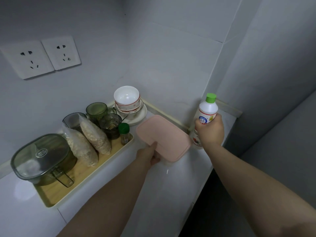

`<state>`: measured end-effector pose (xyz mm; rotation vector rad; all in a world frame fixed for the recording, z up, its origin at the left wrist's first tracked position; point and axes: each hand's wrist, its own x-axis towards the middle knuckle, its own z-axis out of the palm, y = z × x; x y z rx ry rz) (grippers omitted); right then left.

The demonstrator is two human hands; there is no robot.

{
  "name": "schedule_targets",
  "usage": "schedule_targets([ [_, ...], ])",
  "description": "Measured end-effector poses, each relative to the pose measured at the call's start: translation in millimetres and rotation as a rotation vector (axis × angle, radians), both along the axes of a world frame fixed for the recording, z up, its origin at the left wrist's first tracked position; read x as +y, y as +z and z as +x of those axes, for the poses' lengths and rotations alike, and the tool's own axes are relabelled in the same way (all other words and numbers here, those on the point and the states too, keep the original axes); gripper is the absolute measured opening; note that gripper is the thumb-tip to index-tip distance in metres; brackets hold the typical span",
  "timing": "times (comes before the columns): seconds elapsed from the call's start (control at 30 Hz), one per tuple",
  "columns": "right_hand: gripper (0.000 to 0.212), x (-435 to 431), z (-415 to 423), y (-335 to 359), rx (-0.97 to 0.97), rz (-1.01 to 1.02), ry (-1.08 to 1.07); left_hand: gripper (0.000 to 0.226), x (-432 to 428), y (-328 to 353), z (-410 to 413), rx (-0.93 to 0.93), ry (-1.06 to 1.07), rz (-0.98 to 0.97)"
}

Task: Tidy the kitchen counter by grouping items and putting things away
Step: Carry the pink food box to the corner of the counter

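Pinching near edge of pink flat rounded plastic board (164,134) with left hand (150,156) fingers, just right of stacked white ceramic bowls (127,101). Gripping white green-capped plastic bottle (207,110) with right hand (209,132) fingers, farther right of bowls, by bench (179,177) corner. Likely risks: knocking bowls if board swings left; dropping bottle off bench edge.

One head-worn wide-angle camera looks forward and down, close over the counter (179,185), facing the walls (171,65).

Pale grey tiled walls (171,57) meet in a corner at upper centre. Two white sockets (29,60) sit upper left above the glossy white worktop (179,177).
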<state>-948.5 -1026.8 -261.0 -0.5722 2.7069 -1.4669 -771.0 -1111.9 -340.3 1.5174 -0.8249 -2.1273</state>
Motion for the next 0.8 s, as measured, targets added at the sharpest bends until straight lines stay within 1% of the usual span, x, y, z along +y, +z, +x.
schedule_targets([
  [0.1, 0.042, 8.1, -2.3, -5.4, -0.083, 0.011, -0.009, 0.019, -4.1, -4.5, -8.8, -0.043, 0.011, -0.039],
  [0.23, 0.045, 10.9, -5.4, -8.0, -0.173, -0.051, -0.043, 0.022, -9.9, -5.5, -21.4, -0.084, 0.028, -0.021],
  [0.37, 0.044, 13.6, -7.8, -13.2, -0.229, -0.099, -0.039, 0.009, -24.8, -11.9, -31.2, -0.064, 0.058, 0.021],
  [0.47, 0.045, 13.7, -9.5, -14.8, -0.241, -0.119, -0.038, 0.014, -34.7, -15.6, -36.5, -0.07, 0.054, 0.011],
  [0.67, 0.047, 3.1, -8.2, -17.3, -0.251, -0.147, 0.001, 0.013, -50.6, -23.0, -43.4, -0.077, 0.03, -0.013],
  [0.8, 0.047, -5.3, -7.5, -19.6, -0.248, -0.148, 0.049, 0.02, -63.6, -27.1, -50.6, -0.084, 0.014, -0.024],
])
